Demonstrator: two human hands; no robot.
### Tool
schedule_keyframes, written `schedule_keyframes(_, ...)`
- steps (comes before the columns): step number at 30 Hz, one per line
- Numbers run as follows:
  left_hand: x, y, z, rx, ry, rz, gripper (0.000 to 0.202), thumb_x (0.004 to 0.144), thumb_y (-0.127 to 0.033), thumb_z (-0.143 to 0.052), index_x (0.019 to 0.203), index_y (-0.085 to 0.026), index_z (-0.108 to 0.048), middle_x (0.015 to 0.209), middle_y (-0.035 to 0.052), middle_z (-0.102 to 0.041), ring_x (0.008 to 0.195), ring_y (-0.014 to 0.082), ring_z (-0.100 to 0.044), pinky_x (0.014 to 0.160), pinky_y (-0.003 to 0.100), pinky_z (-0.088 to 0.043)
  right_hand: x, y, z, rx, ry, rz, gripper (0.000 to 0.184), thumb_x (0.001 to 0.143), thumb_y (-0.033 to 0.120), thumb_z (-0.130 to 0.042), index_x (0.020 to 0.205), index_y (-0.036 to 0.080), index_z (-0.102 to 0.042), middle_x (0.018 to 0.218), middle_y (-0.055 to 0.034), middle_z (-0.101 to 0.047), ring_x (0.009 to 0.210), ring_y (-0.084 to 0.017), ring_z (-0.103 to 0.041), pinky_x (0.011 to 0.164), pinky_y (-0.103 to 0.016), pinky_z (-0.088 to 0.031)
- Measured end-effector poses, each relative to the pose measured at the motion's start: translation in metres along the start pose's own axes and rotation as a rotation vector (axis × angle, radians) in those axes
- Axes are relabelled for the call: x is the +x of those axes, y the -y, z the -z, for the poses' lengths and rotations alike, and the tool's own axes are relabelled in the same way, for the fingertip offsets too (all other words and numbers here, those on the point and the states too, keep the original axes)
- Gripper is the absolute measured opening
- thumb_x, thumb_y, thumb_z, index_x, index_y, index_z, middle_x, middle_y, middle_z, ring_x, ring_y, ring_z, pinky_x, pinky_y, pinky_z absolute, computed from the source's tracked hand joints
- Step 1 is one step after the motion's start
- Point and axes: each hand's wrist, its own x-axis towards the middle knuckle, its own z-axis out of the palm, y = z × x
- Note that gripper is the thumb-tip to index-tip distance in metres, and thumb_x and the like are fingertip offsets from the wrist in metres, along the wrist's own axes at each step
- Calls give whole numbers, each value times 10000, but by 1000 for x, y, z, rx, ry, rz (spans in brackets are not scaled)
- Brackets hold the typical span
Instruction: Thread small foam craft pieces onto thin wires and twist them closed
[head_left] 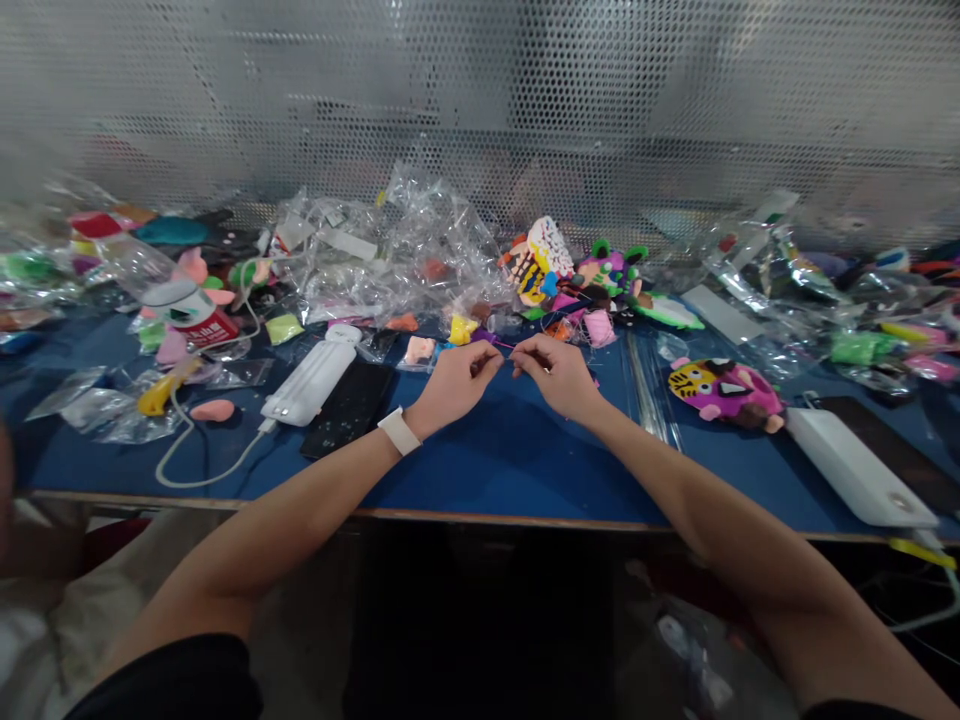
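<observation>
While the blue table point(510, 470) spreads beneath both hands and a heap of clear bags point(390, 250) lies beyond them, the left hand point(452, 385) and right hand point(560, 377) nearly meet, each pinching the pink thread point(507, 347) between them.

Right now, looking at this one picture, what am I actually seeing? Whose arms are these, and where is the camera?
No machine here: a person wears a camera on the head, looking down at their own two bare arms. The left hand, with a white wristband, and the right hand meet fingertip to fingertip, pinching a thin pink strand, too small to identify. Below is a blue table with clear plastic bags, a white power bank, a black phone and a pink felt tiger.
</observation>
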Motion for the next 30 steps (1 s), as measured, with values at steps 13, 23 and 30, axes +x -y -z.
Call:
schedule_keyframes(13,1,-5,5,-114,94,-30,267,1034,-320,-540,868,-170,-686,745,0,-610,630,107,-457,594,248,-326,0,4,4,20,28,-15,253,993,439,-631,896,211,-682,741,-20,-716,696,-176,-664,721,-332,-532)
schedule_keyframes(23,1,-5,6,-167,132,4,319,1031,-406,-558,873,-172,-707,712,2,-589,580,98,-413,552,239,-299,2,3,6,94,63,-55,300,960,501,-673,871,215,-666,716,-8,-702,665,-167,-648,715,-334,-531)
schedule_keyframes(30,0,-3,-3,-443,100,206,338,1016,-502,-585,888,-190,-611,560,-67,-430,443,76,-384,443,212,-349,3,-4,3,161,83,-138,334,921,537,-719,912,215,-631,736,-10,-706,680,-176,-685,678,-312,-526)
